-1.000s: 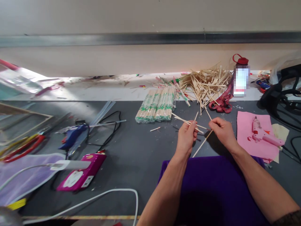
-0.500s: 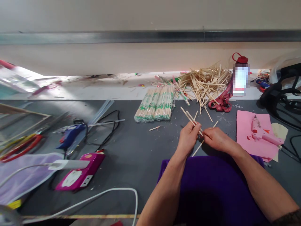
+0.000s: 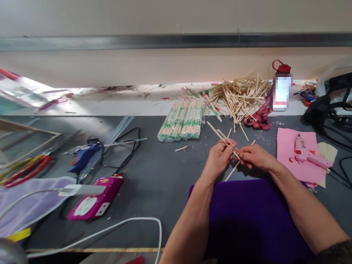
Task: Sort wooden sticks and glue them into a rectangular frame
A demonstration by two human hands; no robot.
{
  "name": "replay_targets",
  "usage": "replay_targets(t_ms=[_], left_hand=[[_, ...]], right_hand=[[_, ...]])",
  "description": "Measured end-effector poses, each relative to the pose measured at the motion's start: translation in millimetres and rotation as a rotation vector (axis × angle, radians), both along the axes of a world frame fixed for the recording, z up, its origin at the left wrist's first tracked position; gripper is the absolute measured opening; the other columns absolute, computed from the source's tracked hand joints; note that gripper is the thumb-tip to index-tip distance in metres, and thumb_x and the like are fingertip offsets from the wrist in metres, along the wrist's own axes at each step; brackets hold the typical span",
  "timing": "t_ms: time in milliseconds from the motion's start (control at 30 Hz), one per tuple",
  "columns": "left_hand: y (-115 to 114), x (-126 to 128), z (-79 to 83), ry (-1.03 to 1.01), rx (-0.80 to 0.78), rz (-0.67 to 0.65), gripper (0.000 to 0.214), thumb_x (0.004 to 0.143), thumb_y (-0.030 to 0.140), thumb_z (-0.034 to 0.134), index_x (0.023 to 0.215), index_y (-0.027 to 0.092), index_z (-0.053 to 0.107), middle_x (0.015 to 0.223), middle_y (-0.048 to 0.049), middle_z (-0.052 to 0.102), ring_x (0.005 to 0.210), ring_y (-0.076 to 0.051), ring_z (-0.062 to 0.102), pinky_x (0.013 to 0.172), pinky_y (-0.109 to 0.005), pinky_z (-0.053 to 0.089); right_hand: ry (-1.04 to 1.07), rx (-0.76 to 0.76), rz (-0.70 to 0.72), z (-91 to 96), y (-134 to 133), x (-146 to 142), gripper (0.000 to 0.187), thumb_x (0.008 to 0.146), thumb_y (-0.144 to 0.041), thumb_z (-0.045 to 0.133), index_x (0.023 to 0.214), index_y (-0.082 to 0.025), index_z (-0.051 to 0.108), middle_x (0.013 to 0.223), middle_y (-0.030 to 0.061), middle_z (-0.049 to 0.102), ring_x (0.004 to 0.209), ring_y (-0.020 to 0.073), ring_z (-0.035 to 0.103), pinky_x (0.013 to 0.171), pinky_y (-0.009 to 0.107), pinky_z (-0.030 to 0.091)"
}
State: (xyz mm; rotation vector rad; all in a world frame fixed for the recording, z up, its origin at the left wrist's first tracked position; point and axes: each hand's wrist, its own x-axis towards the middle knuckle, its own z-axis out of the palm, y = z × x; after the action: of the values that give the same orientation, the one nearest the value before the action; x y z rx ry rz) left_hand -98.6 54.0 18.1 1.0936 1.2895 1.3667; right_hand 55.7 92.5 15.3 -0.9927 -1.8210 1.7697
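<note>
My left hand (image 3: 218, 158) is closed on two or three thin wooden sticks (image 3: 217, 133) that point up and to the left over the dark grey table (image 3: 154, 172). My right hand (image 3: 254, 157) sits close beside it, fingers pinched on another wooden stick (image 3: 232, 171) that slants down to the left. The two hands nearly touch. A purple cloth (image 3: 247, 220) lies under my forearms at the near edge.
A wrapped bundle of sticks (image 3: 183, 121) and a loose heap of sticks (image 3: 239, 97) lie behind my hands, beside a red lanyard (image 3: 258, 119) and a red-capped bottle (image 3: 282, 88). A pink glue gun (image 3: 305, 154) rests on pink paper at right. Blue glue gun (image 3: 85, 156), magenta device (image 3: 95, 201) and cables lie left.
My right hand has moved left until it is next to my left hand. The sticks in my left hand have swung from nearly level to pointing up-left.
</note>
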Motion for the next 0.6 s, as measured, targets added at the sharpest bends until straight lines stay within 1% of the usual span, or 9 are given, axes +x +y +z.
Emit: replay_targets(t_ms=[67, 133, 200, 267, 333, 433, 467, 533, 600], left_hand=[[-2.0, 2.9, 4.6, 0.030, 0.037, 0.055, 0.004, 0.069, 0.021, 0.071, 0.073, 0.020, 0.070, 0.062, -0.0002, 0.062, 0.056, -0.012, 0.054, 0.055, -0.020, 0.042], [-4.5, 6.7, 9.1, 0.077, 0.100, 0.109, 0.006, 0.068, 0.016, 0.071, 0.068, 0.021, 0.070, 0.071, -0.0015, 0.066, 0.065, -0.013, 0.057, 0.065, -0.021, 0.045], [-6.7, 10.5, 11.6, 0.111, 0.164, 0.161, 0.009, 0.068, 0.013, 0.071, 0.066, 0.022, 0.070, 0.075, -0.0023, 0.066, 0.070, -0.014, 0.058, 0.072, -0.022, 0.045], [-7.8, 13.6, 12.1, 0.123, 0.209, 0.213, 0.010, 0.069, 0.012, 0.070, 0.066, 0.021, 0.071, 0.074, -0.0029, 0.066, 0.071, -0.015, 0.059, 0.074, -0.023, 0.045], [-8.0, 16.2, 11.9, 0.123, 0.238, 0.251, 0.011, 0.071, 0.011, 0.069, 0.068, 0.021, 0.071, 0.074, -0.0032, 0.065, 0.072, -0.015, 0.059, 0.075, -0.024, 0.045], [-7.7, 20.1, 12.6, 0.100, 0.236, 0.288, 0.012, 0.071, 0.010, 0.068, 0.067, 0.021, 0.071, 0.074, -0.0039, 0.065, 0.073, -0.016, 0.059, 0.078, -0.025, 0.045], [-8.0, 21.3, 13.1, 0.093, 0.225, 0.296, 0.013, 0.070, 0.010, 0.069, 0.067, 0.022, 0.072, 0.075, -0.0041, 0.065, 0.075, -0.017, 0.059, 0.079, -0.026, 0.045], [-9.4, 23.3, 13.8, 0.096, 0.206, 0.293, 0.013, 0.070, 0.010, 0.070, 0.067, 0.023, 0.072, 0.075, -0.0040, 0.065, 0.077, -0.018, 0.059, 0.082, -0.027, 0.044], [-11.9, 23.4, 13.8, 0.108, 0.206, 0.293, 0.011, 0.069, 0.012, 0.071, 0.068, 0.023, 0.072, 0.073, -0.0032, 0.063, 0.076, -0.018, 0.058, 0.081, -0.026, 0.044]], right_hand=[[0.019, -0.001, -0.043, -1.6, -0.2, -2.2, 0.021, 0.077, -0.030, 0.051, 0.061, -0.016, 0.056, 0.048, -0.0046, 0.050, 0.038, 0.0049, 0.041, 0.042, 0.019, 0.026], [0.042, -0.034, -0.097, -2.2, -0.6, -4.6, 0.025, 0.076, -0.034, 0.052, 0.058, -0.017, 0.054, 0.043, -0.0054, 0.046, 0.036, 0.0051, 0.037, 0.040, 0.019, 0.024], [0.066, -0.095, -0.150, -1.6, -1.0, -6.9, 0.026, 0.075, -0.038, 0.053, 0.060, -0.017, 0.054, 0.043, -0.0058, 0.045, 0.036, 0.0053, 0.034, 0.038, 0.019, 0.021], [0.075, -0.123, -0.203, 0.1, -1.6, -9.1, 0.025, 0.075, -0.040, 0.053, 0.066, -0.017, 0.057, 0.047, -0.0055, 0.047, 0.036, 0.0059, 0.033, 0.038, 0.020, 0.020], [0.041, -0.031, -0.265, 2.2, -2.1, -11.6, 0.024, 0.077, -0.038, 0.050, 0.070, -0.017, 0.060, 0.050, -0.0046, 0.048, 0.040, 0.0073, 0.037, 0.040, 0.020, 0.024], [-0.098, 0.270, -0.362, 4.4, -2.6, -15.9, 0.022, 0.080, -0.031, 0.047, 0.071, -0.018, 0.063, 0.057, -0.0015, 0.056, 0.055, 0.0104, 0.049, 0.052, 0.021, 0.033], [-0.139, 0.345, -0.385, 4.4, -2.3, -16.9, 0.022, 0.080, -0.029, 0.047, 0.071, -0.018, 0.064, 0.062, -0.0005, 0.060, 0.060, 0.0113, 0.051, 0.056, 0.022, 0.034], [-0.175, 0.381, -0.398, 3.1, 0.0, -16.7, 0.023, 0.080, -0.029, 0.046, 0.070, -0.018, 0.064, 0.067, 0.0002, 0.063, 0.065, 0.0120, 0.053, 0.059, 0.022, 0.036], [-0.156, 0.306, -0.426, 1.2, 5.4, -11.4, 0.021, 0.078, -0.029, 0.047, 0.070, -0.018, 0.063, 0.061, -0.0011, 0.059, 0.059, 0.0111, 0.050, 0.054, 0.022, 0.034]])
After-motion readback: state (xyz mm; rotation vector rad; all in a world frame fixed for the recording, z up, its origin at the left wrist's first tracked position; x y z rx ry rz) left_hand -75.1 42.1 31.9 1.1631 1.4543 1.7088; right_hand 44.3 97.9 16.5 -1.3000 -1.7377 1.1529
